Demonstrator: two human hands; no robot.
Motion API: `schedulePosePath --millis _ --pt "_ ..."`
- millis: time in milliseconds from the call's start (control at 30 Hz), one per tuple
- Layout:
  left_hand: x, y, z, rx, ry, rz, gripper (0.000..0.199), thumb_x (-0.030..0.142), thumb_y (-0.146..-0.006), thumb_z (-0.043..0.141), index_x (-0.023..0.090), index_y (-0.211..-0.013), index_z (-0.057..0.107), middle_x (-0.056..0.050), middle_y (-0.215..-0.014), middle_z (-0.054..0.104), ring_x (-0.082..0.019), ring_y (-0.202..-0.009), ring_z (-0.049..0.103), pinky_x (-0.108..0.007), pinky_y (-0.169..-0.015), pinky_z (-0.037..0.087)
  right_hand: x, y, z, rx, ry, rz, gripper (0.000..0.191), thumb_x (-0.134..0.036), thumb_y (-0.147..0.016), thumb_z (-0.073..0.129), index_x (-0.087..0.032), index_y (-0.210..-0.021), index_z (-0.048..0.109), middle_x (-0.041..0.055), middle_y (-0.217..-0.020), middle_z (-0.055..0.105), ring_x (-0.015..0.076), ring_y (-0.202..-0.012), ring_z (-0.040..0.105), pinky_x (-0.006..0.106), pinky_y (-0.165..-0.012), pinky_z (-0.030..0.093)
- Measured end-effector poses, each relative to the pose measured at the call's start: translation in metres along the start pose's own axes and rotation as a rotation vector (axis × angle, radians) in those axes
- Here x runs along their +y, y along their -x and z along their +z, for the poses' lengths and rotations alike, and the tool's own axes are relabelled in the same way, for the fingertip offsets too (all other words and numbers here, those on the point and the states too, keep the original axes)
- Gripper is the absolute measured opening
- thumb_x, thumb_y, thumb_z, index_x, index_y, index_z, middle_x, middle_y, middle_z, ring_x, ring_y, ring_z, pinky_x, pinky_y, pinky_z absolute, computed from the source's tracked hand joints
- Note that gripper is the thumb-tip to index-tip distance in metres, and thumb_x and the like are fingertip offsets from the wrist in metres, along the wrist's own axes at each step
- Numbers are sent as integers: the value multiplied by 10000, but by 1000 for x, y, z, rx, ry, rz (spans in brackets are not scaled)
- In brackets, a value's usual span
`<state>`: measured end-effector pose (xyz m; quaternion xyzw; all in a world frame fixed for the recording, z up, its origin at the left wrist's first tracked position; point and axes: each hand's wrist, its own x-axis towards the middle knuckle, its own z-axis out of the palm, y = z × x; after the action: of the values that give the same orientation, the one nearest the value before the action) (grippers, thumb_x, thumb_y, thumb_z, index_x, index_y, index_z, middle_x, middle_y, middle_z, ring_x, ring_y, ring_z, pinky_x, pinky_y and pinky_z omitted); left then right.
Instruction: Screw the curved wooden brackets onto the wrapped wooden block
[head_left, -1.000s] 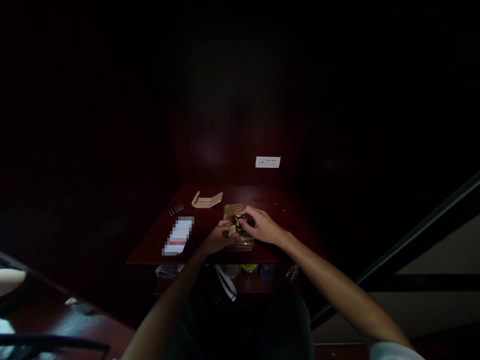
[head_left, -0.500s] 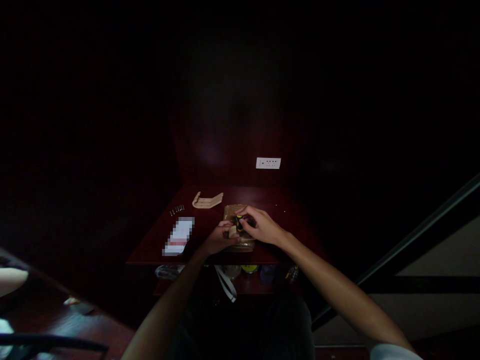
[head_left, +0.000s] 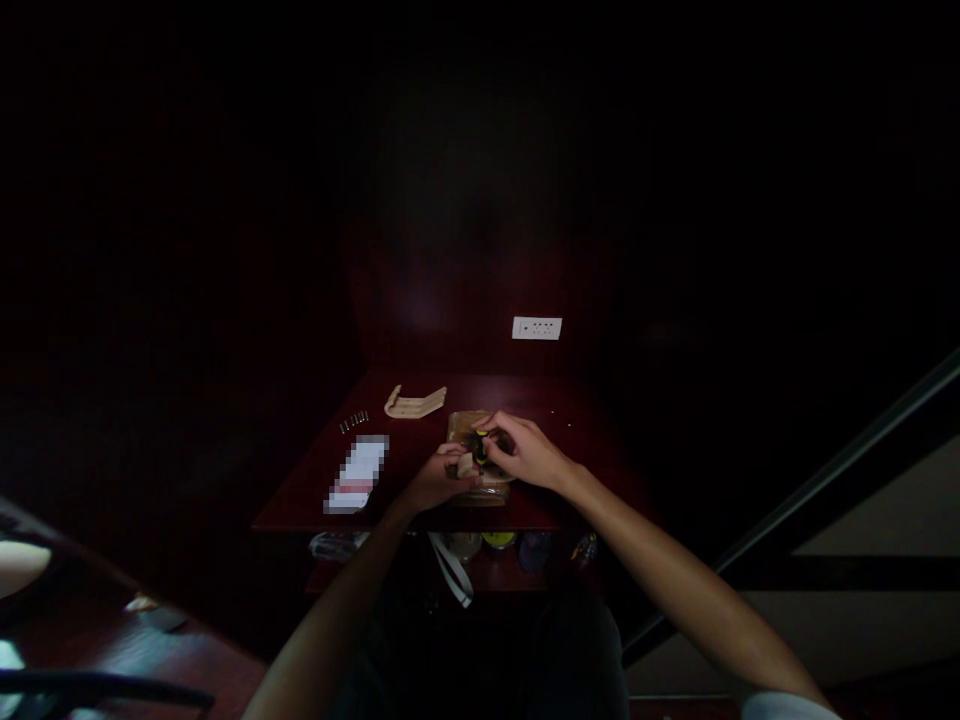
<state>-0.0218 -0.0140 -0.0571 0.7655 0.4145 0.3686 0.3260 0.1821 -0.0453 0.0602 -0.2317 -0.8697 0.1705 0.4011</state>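
Gripping a yellow-and-black screwdriver [head_left: 481, 450] above the brown package [head_left: 465, 421] with the right hand [head_left: 529, 452], holding a curved beige piece [head_left: 466, 465] over that package with the left hand [head_left: 436, 482].

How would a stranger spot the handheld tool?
On the red desk, find the brown block near the front edge. Above it, the right hand holds the tool nearly upright. Its black-and-yellow handle contrasts with the tan piece beside it.

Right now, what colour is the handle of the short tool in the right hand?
The short rounded handle is black and yellow; head view.
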Motion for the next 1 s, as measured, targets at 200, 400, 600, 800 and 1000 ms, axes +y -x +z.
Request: schedulePosePath --millis 200,400,600,800,1000 --pt "2 0 0 -5 3 -5 358 496 -673 709 199 -872 715 -69 -1151 507 -232 -1135 472 -296 -999 372 5 0 1 20 24 16 92 -208 -866 520 -192 -950 553 69 -1000 611 153 -859 590 273 -734 490" --pt "4 0 0 -3 6 -16 347 485 -668 715 199 -865 720 -68 -1146 509 -234 -1128 474 -305 -991 382 5 1 3 22 27 18 130 -199 -849 535 -201 -977 559 63 -1014 613 160 -890 589 281 -768 488" --pt "8 1 -1 -5 14 -15 322 458 -675 715 193 -857 720 -70 -1139 521 -239 -1104 495 -309 -978 391 6 1 2 -19 46 40 201 -193 -855 531 -206 -1052 567 42 -958 628 145 -823 595 270 -753 482" --pt "11 2 -1 -5 9 -8 324 462 -686 706 179 -843 714 -76 -1119 531 -224 -1113 483 -287 -995 365 10 3 1 30 52 40 148 -265 -859 564 -195 -984 602 45 -892 606 137 -756 585 263 -689 485" --pt "5 1 1 5 12 -8 326 462 -675 716 198 -866 718 -69 -1141 512 -225 -1112 484 -292 -999 363 6 2 1 22 12 30 156 -221 -847 552 -203 -1001 568 66 -1022 613 162 -888 590 291 -764 487"
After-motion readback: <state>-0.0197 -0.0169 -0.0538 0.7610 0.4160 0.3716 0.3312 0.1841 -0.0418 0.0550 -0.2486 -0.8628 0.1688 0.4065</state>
